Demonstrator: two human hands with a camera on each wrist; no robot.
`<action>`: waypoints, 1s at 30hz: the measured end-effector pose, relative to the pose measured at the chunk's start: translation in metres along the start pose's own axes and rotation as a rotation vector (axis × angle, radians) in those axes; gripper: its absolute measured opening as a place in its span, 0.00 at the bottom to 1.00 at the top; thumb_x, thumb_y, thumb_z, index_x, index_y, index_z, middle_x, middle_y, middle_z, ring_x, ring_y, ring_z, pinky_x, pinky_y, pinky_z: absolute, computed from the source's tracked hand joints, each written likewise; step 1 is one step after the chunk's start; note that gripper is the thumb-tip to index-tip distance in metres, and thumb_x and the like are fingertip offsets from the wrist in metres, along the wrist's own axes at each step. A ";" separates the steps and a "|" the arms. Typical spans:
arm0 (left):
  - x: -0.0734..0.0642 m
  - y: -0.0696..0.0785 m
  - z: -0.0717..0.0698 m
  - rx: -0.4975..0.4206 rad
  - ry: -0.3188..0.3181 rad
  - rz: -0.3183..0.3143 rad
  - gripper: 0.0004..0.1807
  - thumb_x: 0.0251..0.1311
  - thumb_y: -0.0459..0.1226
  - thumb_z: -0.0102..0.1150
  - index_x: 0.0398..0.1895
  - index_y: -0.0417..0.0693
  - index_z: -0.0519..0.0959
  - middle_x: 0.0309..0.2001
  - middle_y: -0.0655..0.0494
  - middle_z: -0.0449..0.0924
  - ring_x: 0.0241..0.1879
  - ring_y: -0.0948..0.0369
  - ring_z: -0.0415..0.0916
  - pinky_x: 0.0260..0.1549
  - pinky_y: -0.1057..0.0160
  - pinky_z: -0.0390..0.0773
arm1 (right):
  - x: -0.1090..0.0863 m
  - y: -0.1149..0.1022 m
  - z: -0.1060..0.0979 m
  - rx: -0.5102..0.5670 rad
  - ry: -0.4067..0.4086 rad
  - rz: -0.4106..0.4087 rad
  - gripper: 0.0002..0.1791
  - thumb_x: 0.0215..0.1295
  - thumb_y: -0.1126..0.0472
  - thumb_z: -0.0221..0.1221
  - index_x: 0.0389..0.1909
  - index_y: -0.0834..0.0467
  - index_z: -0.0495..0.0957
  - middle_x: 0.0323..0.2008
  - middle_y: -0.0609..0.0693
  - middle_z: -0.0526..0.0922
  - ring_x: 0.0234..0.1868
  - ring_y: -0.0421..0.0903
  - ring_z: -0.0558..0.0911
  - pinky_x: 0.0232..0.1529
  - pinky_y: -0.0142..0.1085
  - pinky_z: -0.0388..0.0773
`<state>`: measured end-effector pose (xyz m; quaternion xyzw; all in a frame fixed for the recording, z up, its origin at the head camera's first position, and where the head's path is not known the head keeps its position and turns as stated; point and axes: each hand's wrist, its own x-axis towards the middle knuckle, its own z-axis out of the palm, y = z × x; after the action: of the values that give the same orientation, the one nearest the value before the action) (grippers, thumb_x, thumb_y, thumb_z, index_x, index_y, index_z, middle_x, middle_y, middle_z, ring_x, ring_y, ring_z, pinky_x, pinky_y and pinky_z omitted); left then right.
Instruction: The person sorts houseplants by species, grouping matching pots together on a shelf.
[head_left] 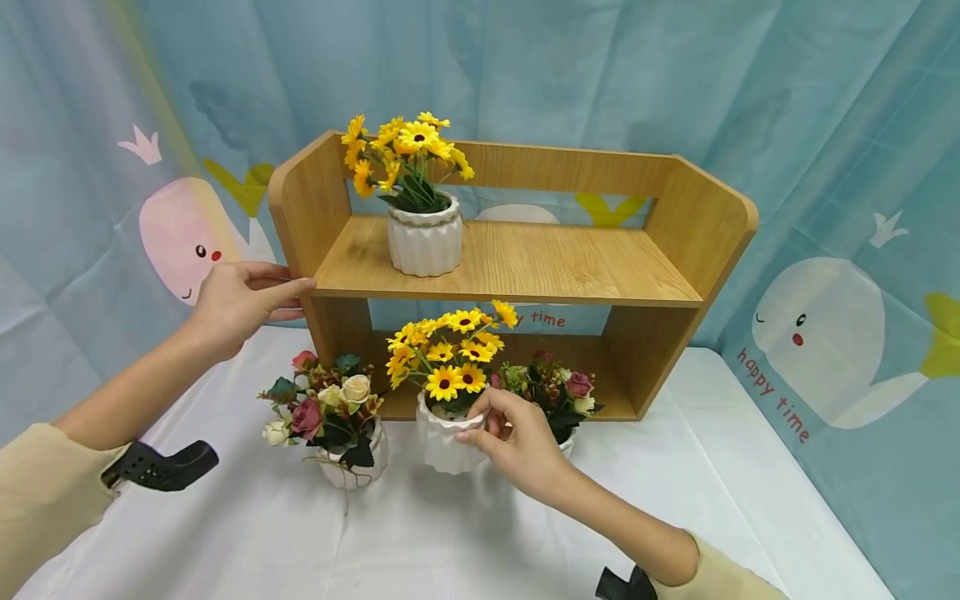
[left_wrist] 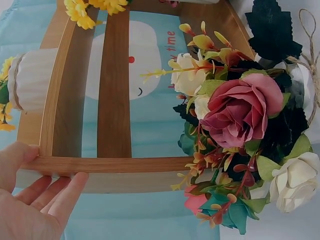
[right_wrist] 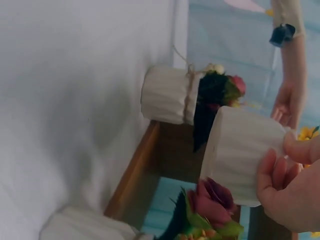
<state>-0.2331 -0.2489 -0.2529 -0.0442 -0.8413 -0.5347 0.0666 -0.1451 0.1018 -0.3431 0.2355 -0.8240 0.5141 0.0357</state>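
Note:
My right hand (head_left: 521,442) pinches the rim of a white ribbed flowerpot (head_left: 450,442) with yellow daisies (head_left: 457,354), thumb outside and fingers curled at the edge. The right wrist view shows this pot (right_wrist: 240,155) tilted, its base raised off the tablecloth. My left hand (head_left: 243,304) holds the left side panel of the wooden shelf (head_left: 525,258); in the left wrist view, thumb and fingers (left_wrist: 62,195) lie on either side of the panel's edge. On the upper board stands another daisy pot (head_left: 425,237).
A rose pot (head_left: 356,458) stands on the white cloth (head_left: 247,533) at front left, near the shelf's left side. Another rose arrangement (head_left: 558,392) is partly hidden behind my right hand. A blue patterned curtain (head_left: 540,67) hangs behind the shelf.

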 end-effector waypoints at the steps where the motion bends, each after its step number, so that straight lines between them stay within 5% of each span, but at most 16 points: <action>1: 0.000 0.000 0.000 0.001 -0.002 -0.001 0.34 0.75 0.42 0.63 0.67 0.18 0.69 0.31 0.79 0.80 0.30 0.77 0.85 0.35 0.71 0.86 | 0.000 -0.001 -0.002 -0.005 -0.006 0.000 0.08 0.63 0.67 0.73 0.34 0.59 0.81 0.23 0.44 0.68 0.26 0.36 0.67 0.24 0.26 0.64; 30: 0.001 -0.001 -0.003 0.028 -0.012 0.002 0.34 0.75 0.43 0.62 0.68 0.18 0.68 0.33 0.76 0.80 0.30 0.77 0.85 0.34 0.71 0.86 | 0.001 -0.028 -0.054 -0.192 -0.039 -0.055 0.11 0.63 0.68 0.73 0.32 0.56 0.78 0.21 0.43 0.74 0.23 0.38 0.71 0.24 0.30 0.70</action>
<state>-0.2338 -0.2514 -0.2522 -0.0472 -0.8489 -0.5227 0.0625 -0.1444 0.1377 -0.2947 0.2632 -0.8632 0.4271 0.0560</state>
